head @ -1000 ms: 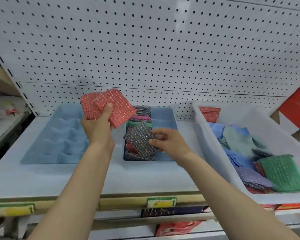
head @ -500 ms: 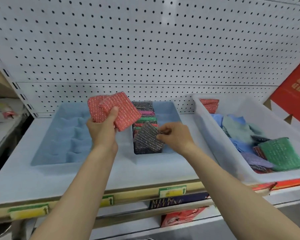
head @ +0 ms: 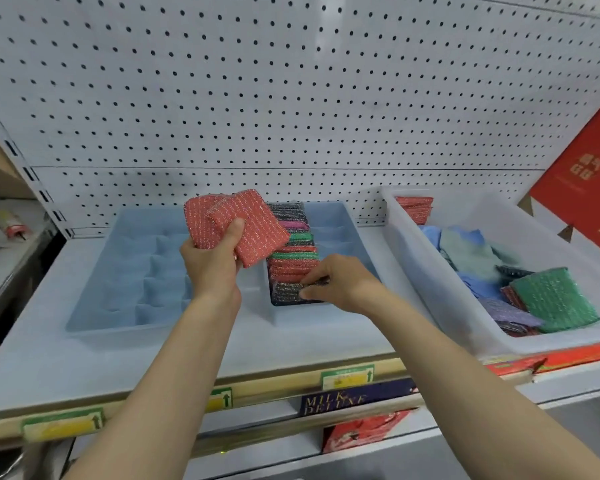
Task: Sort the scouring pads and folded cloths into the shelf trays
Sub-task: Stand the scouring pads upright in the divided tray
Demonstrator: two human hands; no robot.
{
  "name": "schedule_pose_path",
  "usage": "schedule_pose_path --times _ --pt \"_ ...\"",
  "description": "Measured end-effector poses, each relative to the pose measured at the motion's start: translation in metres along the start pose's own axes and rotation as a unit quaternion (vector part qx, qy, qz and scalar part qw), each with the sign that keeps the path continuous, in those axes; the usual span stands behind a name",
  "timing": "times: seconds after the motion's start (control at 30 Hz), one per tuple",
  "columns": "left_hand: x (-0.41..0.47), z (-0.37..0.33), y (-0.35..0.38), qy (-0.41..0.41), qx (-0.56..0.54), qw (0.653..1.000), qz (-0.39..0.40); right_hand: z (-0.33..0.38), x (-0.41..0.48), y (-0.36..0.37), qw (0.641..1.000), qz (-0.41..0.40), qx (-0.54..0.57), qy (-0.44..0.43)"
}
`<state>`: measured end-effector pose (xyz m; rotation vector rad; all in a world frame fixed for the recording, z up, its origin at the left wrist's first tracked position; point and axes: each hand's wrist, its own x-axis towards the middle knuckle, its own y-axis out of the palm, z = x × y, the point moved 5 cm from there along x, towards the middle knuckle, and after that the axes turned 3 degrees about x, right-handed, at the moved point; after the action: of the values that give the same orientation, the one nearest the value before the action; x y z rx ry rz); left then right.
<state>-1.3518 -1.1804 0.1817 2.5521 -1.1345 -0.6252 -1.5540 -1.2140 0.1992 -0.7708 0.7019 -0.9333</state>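
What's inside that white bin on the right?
The white bin holds a loose heap: a green scouring pad, blue folded cloths, a purple pad, and red pads at the back. Whatever lies beneath the heap is covered.

Both bare forearms reach forward from the lower edge of the view. The left hand (head: 211,261) is raised, wrist upright, its thumb pressed across the front of two red scouring pads (head: 236,228) with the fingers closed behind them. The right hand (head: 340,282) sits lower, just beside the left, palm down, fingertips curled and pinching the top edge of a dark scouring pad (head: 288,292).
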Motion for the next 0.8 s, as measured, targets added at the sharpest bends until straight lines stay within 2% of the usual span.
schedule_pose_path --times 0.1,0.2,0.3,0.4,0.5,0.57,0.6,0.67,0.73,0.8 --pt "0.001 0.003 -0.003 0.001 0.000 1.000 0.004 0.000 0.005 0.001 0.999 -0.028 -0.025 -0.010" --pt "-0.001 0.008 -0.002 -0.007 0.004 1.000 0.005 0.002 0.008 0.016 0.999 -0.006 -0.029 -0.025" --pt "0.000 0.012 -0.003 -0.007 0.008 1.000 0.010 -0.001 0.013 0.014 1.000 0.004 0.027 -0.010" --pt "0.003 0.013 -0.005 -0.004 0.017 1.000 0.016 -0.003 0.016 0.015 0.994 -0.020 0.108 -0.014" --pt "0.003 0.015 -0.003 -0.005 0.020 0.999 0.027 -0.004 0.016 0.025 0.996 -0.011 0.077 -0.034" --pt "0.002 0.017 -0.001 -0.008 0.024 0.999 0.041 -0.006 0.018 0.019 0.993 -0.049 0.106 -0.034" --pt "0.001 0.018 0.002 -0.009 0.027 0.998 0.053 -0.006 0.017 0.010 0.982 -0.099 0.159 -0.028" --pt "-0.003 0.019 0.010 -0.007 0.036 0.996 0.083 -0.007 0.016 -0.005 0.925 -0.180 0.335 0.005" --pt "-0.006 0.023 0.021 -0.007 0.043 0.993 0.107 -0.005 0.019 -0.008 0.866 -0.158 0.473 0.036" --pt "-0.010 0.027 0.034 -0.009 0.041 0.991 0.124 -0.003 0.024 -0.011 0.860 -0.116 0.496 0.037"
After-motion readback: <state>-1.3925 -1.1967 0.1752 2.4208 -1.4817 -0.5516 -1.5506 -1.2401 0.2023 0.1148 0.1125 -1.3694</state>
